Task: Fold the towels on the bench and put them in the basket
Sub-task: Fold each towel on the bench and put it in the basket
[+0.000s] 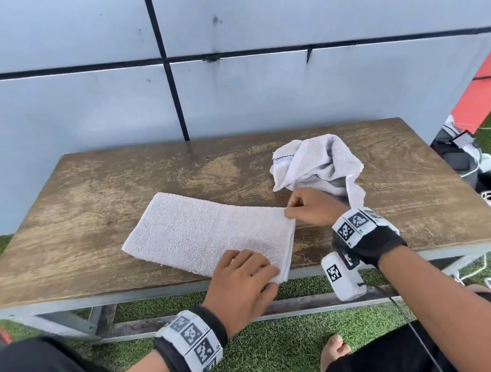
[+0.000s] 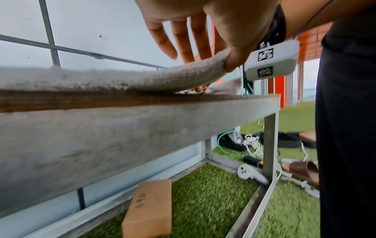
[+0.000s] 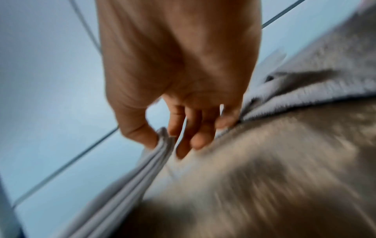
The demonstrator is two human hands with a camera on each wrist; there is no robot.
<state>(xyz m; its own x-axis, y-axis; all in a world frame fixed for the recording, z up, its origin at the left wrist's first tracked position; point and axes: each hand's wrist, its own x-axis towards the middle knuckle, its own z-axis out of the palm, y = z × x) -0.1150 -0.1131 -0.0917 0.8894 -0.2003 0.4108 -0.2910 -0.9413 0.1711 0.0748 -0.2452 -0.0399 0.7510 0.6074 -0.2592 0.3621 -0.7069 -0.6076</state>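
A white towel [image 1: 207, 234], folded into a long rectangle, lies on the middle of the wooden bench [image 1: 84, 207]. My left hand [image 1: 268, 276] holds its near right corner, fingers on top and thumb beneath; in the left wrist view the left hand [image 2: 209, 64] lifts that corner of the folded towel [image 2: 101, 78] slightly off the bench [image 2: 122, 128]. My right hand [image 1: 288, 211] pinches the far right corner; in the right wrist view the right hand [image 3: 162, 138] has thumb and forefinger on the stacked layers of the folded towel [image 3: 126, 185]. A crumpled white towel [image 1: 316, 161] lies behind it.
A grey panelled wall [image 1: 70, 99] stands right behind the bench. A cardboard box [image 2: 150, 207] and a white controller [image 2: 250, 173] lie on the artificial grass beneath it. Cables and bags [image 1: 466, 163] clutter the ground to the right, below a red beam [image 1: 489, 75].
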